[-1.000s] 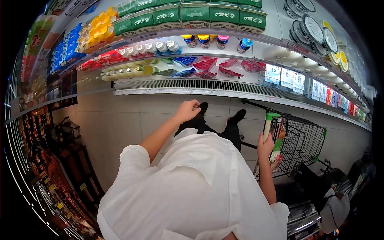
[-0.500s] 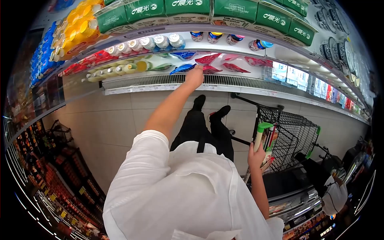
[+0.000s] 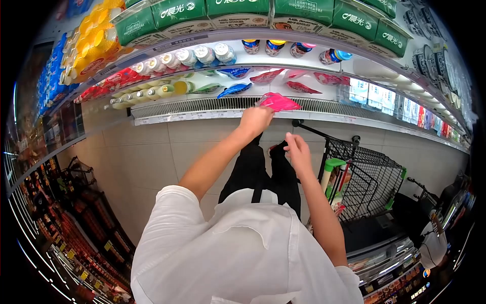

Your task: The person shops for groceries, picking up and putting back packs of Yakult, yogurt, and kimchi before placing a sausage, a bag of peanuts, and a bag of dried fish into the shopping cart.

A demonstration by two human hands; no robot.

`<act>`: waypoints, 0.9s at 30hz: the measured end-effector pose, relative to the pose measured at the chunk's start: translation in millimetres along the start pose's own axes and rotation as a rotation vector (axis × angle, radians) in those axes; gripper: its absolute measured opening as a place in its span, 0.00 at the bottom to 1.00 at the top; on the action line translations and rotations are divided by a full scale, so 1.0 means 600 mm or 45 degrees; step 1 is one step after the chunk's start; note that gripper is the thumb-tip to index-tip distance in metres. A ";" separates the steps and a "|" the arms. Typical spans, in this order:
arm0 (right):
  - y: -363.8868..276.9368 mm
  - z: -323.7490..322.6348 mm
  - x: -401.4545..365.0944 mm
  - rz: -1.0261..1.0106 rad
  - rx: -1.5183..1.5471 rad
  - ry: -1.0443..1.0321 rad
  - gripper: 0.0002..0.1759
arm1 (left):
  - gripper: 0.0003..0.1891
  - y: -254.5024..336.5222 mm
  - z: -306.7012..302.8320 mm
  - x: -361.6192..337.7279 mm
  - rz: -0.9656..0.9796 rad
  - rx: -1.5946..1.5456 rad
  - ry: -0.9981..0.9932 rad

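Observation:
A bright pink pouch (image 3: 279, 102) is pinched in the fingers of my left hand (image 3: 256, 120), just in front of the shelf's lower edge. My right hand (image 3: 298, 152) is raised over my legs, holding nothing, its fingers loosely bent and apart. On the low shelf behind the pouch lie a blue pouch (image 3: 234, 90) and another pink pouch (image 3: 304, 87). The green-and-cream cart handle (image 3: 325, 175) is close below my right hand, which does not touch it.
A black wire shopping cart (image 3: 372, 172) stands on the right. Green milk drink cartons (image 3: 238, 12) fill the upper shelf, with white-capped bottles (image 3: 204, 53) below. Another person (image 3: 433, 243) is at the lower right. Dark stocked racks (image 3: 76, 218) stand on the left.
My left hand has drawn a pink pouch off the low shelf and back toward me. My right hand has let go of the cart handle and moved up and left.

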State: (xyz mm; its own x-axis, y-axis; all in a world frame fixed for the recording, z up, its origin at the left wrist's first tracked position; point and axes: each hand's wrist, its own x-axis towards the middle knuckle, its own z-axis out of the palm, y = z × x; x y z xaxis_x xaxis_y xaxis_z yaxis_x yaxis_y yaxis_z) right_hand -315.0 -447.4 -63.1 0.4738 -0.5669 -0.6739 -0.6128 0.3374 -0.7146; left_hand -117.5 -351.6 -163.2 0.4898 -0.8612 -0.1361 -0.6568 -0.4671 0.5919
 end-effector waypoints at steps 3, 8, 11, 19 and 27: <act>-0.004 0.035 0.086 0.250 0.035 -0.023 0.32 | 0.10 0.058 -0.035 -0.054 0.121 -0.042 -0.081; 0.111 0.049 0.144 -0.042 -0.357 0.026 0.27 | 0.14 0.011 -0.044 -0.083 0.316 -0.242 -0.126; 0.066 0.040 0.064 -0.148 -0.653 0.087 0.25 | 0.21 -0.039 -0.094 -0.047 -0.221 -0.434 -0.086; -0.067 -0.013 -0.150 -0.476 -0.378 -0.175 0.17 | 0.14 -0.264 0.000 0.092 -0.422 0.622 -0.583; -0.098 -0.147 -0.351 -0.613 -0.064 0.193 0.15 | 0.25 -0.072 -0.146 0.034 0.068 0.482 -0.516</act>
State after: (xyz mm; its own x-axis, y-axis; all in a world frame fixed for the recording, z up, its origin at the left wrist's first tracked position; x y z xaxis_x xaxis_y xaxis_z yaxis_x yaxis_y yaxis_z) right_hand -434.2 -414.1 137.5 0.6150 -0.7535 -0.2325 -0.3787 -0.0235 -0.9252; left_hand -29.1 -331.6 -122.1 0.2395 -0.8590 -0.4525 -0.8716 -0.3956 0.2896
